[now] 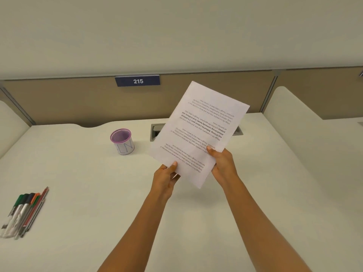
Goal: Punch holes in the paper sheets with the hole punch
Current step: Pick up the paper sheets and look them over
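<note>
A: What's on the bench (196, 222), L to R?
B: Pens & markers (23, 211) far left, purple mesh cup (122, 141) mid-back, well apart from the hands.
A: Paper?
B: Paper sheets (198, 132) held up off bench, tilted, text upside down. Left hand (167, 174) pinches near edge, right hand (223, 162) pinches near-right corner, thumbs on top.

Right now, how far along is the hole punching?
Nothing looks punched: no holes show in the paper sheets. In hand: the left hand and right hand pinch their near edge, lifted above the desk. Left: all the punching, and no hole punch is in view.
</note>
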Available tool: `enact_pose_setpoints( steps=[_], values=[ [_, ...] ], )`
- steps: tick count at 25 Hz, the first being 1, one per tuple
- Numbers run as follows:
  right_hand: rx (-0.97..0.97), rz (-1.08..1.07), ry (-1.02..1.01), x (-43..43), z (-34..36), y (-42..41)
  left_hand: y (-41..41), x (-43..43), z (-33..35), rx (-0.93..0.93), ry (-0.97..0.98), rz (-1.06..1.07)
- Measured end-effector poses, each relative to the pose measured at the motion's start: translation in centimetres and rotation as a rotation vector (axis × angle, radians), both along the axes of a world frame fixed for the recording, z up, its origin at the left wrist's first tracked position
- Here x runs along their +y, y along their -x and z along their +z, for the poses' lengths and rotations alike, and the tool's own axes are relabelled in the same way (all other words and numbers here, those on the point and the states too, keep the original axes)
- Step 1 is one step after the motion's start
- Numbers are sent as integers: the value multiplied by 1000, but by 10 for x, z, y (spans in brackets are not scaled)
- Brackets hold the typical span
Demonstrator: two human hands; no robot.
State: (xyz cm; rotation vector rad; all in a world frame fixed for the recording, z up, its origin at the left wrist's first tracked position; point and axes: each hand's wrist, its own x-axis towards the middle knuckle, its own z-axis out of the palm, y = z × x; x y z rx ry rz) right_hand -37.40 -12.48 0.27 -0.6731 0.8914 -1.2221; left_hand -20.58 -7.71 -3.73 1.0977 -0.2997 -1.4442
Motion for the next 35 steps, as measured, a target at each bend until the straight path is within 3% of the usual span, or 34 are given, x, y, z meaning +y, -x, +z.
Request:
enact_pose_setpoints(
  steps=[4, 8, 10, 15, 23, 27, 32, 35],
  values=[
    [134, 78, 39, -2, 6, 26, -42, -13, 8, -217, -34, 7],
    [295, 238, 70, -7, 11, 51, -60, -30, 30, -497, 56, -305],
    [370, 304, 93, -9, 12, 58, -51, -35, 39, -523, 170, -360],
    [400, 287, 149, -8, 12, 66, -34, -31, 47, -512, 290, -250],
    [564, 277, 102, 8, -42, 76, -23, 2, 9, -682, 226, -313],
    [581, 260, 106, 4, -32, 75, -17, -6, 16, -757, 239, -266],
    [539, 170, 140, 0, -12, 91, -19, -15, 21, -550, 202, -133],
    [301, 22, 38, 14, -25, 100, -17, -19, 20, -357, 136, -22]
  ],
)
